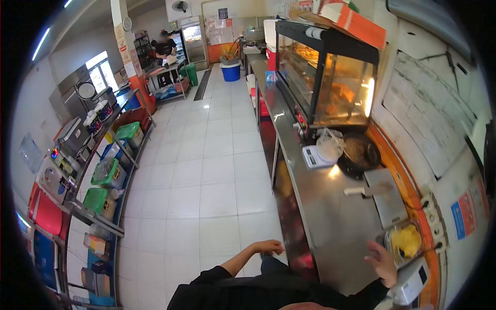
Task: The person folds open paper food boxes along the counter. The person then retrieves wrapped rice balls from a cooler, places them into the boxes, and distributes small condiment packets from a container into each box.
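Observation:
My left hand (268, 247) hangs over the floor beside the steel counter (336, 227), its fingers loosely curled and apart, with nothing seen in it. Over the near end of the counter, my right hand (382, 264) has its fingers spread and looks empty. Closest to it is a clear container of yellow food (405, 242), which I cannot tell is touched or not. A white device with a dark display (412, 285) sits just right of that wrist. Farther up, a knife with a pale handle (354, 191) lies partly across a grey board (388, 204).
A digital scale (313, 156) with a clear plastic bag (329, 146) and a dark pan (359, 155) stand before a lit food warmer (330, 77). Shelving with green-lidded tubs (95, 201) lines the left. Another person (165, 49) stands at a far table; a blue bucket (231, 72) is on the floor.

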A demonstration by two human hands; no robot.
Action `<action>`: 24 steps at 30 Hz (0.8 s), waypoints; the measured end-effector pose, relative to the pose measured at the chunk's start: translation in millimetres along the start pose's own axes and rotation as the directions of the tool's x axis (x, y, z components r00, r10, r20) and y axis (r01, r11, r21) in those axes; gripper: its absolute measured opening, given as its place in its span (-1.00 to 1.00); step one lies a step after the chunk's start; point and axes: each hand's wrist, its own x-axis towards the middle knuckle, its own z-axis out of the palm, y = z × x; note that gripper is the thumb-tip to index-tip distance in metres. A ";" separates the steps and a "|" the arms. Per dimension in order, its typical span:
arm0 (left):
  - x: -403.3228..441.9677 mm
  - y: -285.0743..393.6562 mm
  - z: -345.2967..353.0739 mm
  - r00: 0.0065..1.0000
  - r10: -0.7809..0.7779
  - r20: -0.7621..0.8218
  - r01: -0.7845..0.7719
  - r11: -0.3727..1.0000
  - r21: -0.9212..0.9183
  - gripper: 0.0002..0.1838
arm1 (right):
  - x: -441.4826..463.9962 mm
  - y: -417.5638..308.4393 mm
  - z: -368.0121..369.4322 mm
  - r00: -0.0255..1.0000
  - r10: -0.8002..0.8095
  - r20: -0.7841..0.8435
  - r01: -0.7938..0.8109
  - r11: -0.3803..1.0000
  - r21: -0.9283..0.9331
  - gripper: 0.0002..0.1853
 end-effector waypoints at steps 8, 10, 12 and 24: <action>-48.8 -258.7 -232.5 0.780 0.196 -0.594 0.362 0.633 0.684 -0.74 | 393.7 -41.3 226.3 0.850 -0.134 0.509 0.108 0.991 0.080 -0.51; -94.9 -259.2 -246.0 0.674 -0.331 -0.660 0.634 0.718 0.288 -0.74 | 450.7 -107.9 280.4 0.653 -0.475 0.590 0.645 0.757 -0.105 -0.46; -119.7 -252.0 -267.2 0.552 -0.522 -0.650 0.719 0.693 0.054 -0.73 | 495.8 -182.9 319.1 0.343 -0.569 0.748 0.728 0.664 0.170 -0.43; -16.6 -196.6 -601.3 0.635 -0.537 -0.555 0.651 0.759 0.009 -0.61 | 854.3 -341.6 407.1 0.530 -0.307 0.791 0.738 0.626 -0.252 -0.39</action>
